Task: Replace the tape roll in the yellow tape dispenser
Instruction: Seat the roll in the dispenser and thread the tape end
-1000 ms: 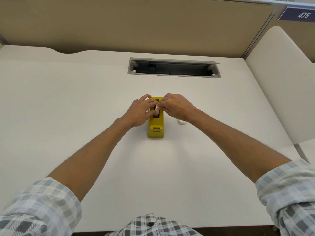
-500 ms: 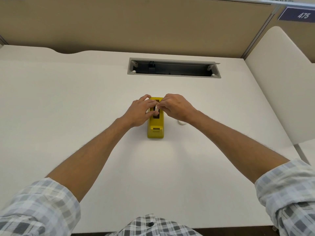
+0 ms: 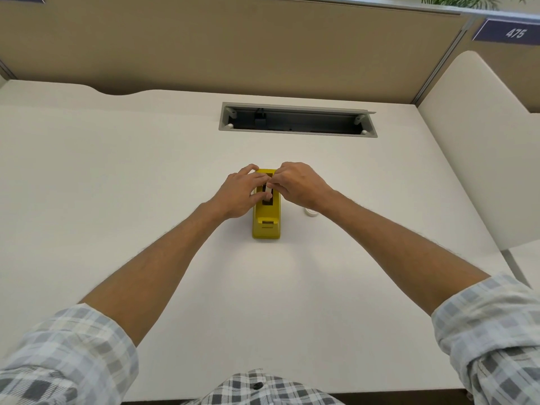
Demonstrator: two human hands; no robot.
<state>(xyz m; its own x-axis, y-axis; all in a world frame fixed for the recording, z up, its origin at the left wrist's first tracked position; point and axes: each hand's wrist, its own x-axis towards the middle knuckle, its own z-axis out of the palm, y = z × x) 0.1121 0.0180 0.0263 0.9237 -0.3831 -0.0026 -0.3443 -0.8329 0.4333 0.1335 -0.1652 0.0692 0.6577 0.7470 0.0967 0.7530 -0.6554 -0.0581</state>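
Observation:
The yellow tape dispenser [image 3: 266,226] stands in the middle of the white desk [image 3: 117,171], its cutter end toward me. Both of my hands meet over its open dark slot. My left hand [image 3: 241,194] comes in from the left, fingers over the dispenser's far end and thumb across the slot. My right hand [image 3: 298,184] comes in from the right, fingertips pinched at the slot. Between the fingertips of both hands shows a small whitish tape roll [image 3: 267,189], mostly hidden by fingers.
A small white ring-shaped object [image 3: 310,212] lies on the desk just right of the dispenser, partly behind my right wrist. A grey open cable tray [image 3: 298,120] is set into the desk further back. A beige partition wall stands behind, and a white side panel [image 3: 479,159] at the right.
Almost nothing differs. Both hands stay over the dispenser's slot, with only slight shifts of the fingertips.

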